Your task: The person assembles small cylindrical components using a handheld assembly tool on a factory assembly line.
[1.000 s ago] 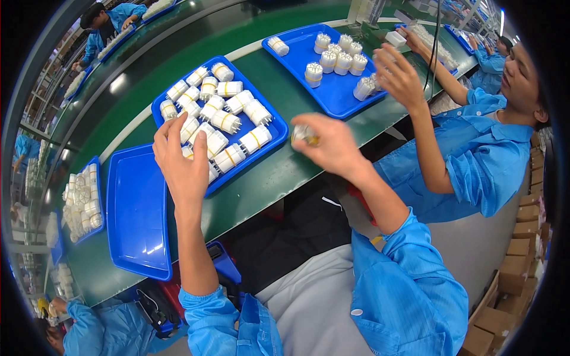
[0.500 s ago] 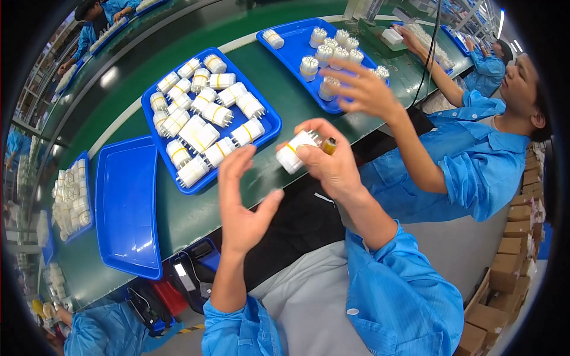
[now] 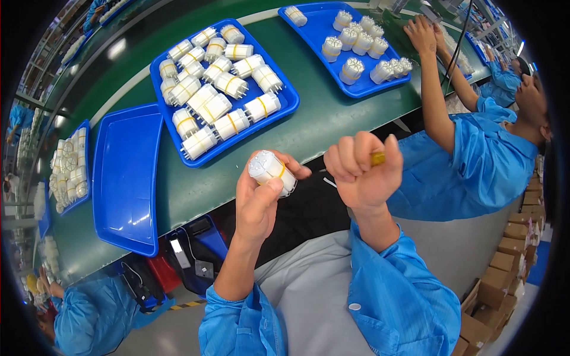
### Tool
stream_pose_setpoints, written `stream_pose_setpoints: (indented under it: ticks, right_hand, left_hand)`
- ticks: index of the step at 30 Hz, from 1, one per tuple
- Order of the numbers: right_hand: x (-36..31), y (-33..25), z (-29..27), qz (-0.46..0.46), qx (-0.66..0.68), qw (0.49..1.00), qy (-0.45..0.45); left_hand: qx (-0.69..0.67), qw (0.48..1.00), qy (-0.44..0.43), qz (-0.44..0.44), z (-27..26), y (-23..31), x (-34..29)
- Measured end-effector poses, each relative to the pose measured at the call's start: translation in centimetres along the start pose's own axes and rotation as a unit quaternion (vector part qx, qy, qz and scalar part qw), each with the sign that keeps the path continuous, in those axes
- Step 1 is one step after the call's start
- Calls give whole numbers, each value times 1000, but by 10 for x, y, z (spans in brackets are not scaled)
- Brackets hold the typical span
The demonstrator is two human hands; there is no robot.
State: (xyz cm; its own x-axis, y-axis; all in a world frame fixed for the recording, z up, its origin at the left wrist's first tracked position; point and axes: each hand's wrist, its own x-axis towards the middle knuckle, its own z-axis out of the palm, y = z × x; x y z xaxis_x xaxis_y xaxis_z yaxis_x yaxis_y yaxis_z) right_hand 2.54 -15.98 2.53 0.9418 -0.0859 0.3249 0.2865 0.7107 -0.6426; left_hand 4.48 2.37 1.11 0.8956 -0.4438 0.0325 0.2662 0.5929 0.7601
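Head view: a strip of smooth green worktop (image 3: 320, 133) runs between the loaded blue tray (image 3: 293, 101) and the front edge, near which both hands are raised, well apart from the tray's raised rim. The left hand (image 3: 254, 204) grips a white bundle (image 3: 274, 172), thumb across its near side and fingers behind, its pale, ridged end tilted up and leftward. Just beside, the right hand (image 3: 365, 169) is curled round a yellow handle (image 3: 378, 158). A yellow band circles the bundle's clustered, rounded cylinders; similar banded bundles (image 3: 230, 85), some showing metal pins, fill the glossy plastic tray.
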Motion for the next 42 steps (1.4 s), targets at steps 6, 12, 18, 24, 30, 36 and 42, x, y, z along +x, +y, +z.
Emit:
stream_pose_setpoints:
  ticks: [6, 12, 18, 24, 30, 36, 42]
  right_hand:
    - [3, -2, 20, -36, 113, 990, -79]
    - [4, 8, 25, -56, 140, 977, -153]
    - [2, 14, 29, -63, 140, 973, -170]
    - [-2, 14, 29, -72, 137, 973, -174]
    - [-1, 18, 27, -62, 142, 970, -185]
    - [2, 19, 29, -46, 147, 970, -189]
    - [1, 19, 32, 2, 49, 986, -162]
  left_hand:
    - [46, 996, 26, -68, 9, -2, -10]
    - [168, 976, 58, -128, 15, 4, -17]
    - [247, 966, 48, -51, 10, -6, -21]
    - [194, 974, 70, -89, 20, 0, -25]
    - [304, 945, 89, -78, 15, 0, -26]
    - [373, 923, 86, -28, 16, -3, -24]
    - [443, 891, 98, -14, 15, -6, -22]
